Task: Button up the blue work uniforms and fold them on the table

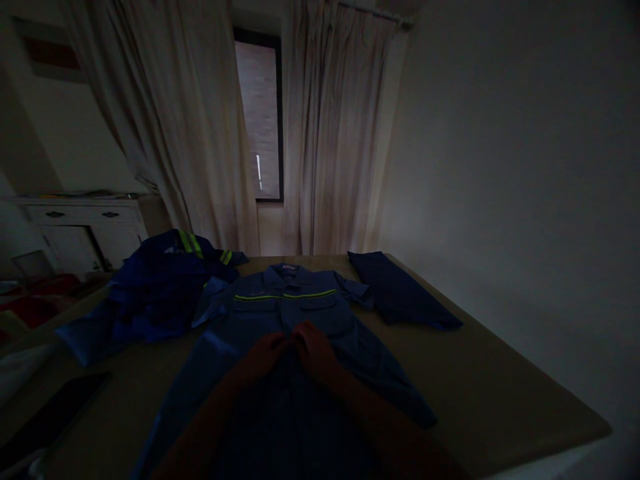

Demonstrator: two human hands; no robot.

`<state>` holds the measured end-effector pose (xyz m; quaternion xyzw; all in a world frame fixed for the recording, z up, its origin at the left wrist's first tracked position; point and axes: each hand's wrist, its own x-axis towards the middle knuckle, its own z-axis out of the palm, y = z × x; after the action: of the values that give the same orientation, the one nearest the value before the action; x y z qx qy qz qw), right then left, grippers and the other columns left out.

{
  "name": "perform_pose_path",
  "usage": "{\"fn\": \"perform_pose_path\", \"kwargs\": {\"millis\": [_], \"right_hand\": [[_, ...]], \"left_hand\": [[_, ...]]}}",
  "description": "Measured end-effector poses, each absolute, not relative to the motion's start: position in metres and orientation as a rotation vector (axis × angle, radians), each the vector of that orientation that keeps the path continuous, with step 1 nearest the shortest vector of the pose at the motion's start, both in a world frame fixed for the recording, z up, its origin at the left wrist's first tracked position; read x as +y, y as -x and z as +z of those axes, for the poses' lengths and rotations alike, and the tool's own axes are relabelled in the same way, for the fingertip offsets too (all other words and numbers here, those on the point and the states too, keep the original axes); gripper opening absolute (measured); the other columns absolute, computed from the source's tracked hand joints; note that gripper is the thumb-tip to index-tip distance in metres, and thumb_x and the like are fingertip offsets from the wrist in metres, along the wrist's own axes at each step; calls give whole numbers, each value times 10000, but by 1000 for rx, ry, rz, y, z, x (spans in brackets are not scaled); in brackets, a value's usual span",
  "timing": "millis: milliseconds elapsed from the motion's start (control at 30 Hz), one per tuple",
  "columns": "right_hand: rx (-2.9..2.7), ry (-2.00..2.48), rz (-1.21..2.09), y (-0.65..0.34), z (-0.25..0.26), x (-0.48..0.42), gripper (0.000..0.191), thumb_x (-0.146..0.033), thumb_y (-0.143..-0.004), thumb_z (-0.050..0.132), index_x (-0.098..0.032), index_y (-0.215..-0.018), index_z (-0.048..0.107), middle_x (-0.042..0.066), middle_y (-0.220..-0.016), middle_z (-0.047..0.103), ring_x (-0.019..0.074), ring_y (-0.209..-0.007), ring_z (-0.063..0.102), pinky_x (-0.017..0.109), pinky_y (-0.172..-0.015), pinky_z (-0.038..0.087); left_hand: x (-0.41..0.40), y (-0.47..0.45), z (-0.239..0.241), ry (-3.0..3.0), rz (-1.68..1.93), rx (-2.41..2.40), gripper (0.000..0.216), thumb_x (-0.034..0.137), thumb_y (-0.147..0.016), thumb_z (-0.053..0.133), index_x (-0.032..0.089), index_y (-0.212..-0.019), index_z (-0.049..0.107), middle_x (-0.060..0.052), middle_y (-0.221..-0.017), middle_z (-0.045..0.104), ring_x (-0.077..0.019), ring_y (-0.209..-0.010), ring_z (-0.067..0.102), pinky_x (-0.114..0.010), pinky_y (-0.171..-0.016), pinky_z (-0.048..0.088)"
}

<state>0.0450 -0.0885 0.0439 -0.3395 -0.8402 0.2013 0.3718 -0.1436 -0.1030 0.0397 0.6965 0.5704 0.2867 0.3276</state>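
A blue work shirt (287,303) with a yellow-green reflective chest stripe lies face up and spread flat on the table (480,380). My left hand (267,353) and my right hand (313,348) meet at the shirt's front placket, just below the chest pockets. Both hands have their fingers curled and pinched on the placket fabric. The room is dim, so the fingertips are hard to make out.
A heap of blue workwear (155,287) with reflective stripes lies at the left. A folded dark blue garment (400,290) rests at the back right. A dark flat object (50,417) sits near the left edge. Curtains (320,133), a window and a white dresser (85,230) stand behind.
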Motion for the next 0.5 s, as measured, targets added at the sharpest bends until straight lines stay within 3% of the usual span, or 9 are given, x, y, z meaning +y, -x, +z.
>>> {"fn": "perform_pose_path", "kwargs": {"millis": [300,500], "right_hand": [[-1984,896,734,-43,28,-71,129,-83,-857,573,-209,-874,593,14,-897,613,181,-860,576,301,-807,443],[-2001,817,698,-44,38,-76,117,-93,-886,565,-208,-877,586,15,-916,582,180,-880,556,307,-830,439]], "left_hand": [[-104,140,35,-2068,735,1540,244,343,-920,454,196,-826,625,-24,-806,677,-187,-773,620,-281,-705,401],[-104,138,35,-2048,761,1625,174,331,-876,543,201,-770,589,4,-755,617,-168,-735,578,-262,-658,368]]}}
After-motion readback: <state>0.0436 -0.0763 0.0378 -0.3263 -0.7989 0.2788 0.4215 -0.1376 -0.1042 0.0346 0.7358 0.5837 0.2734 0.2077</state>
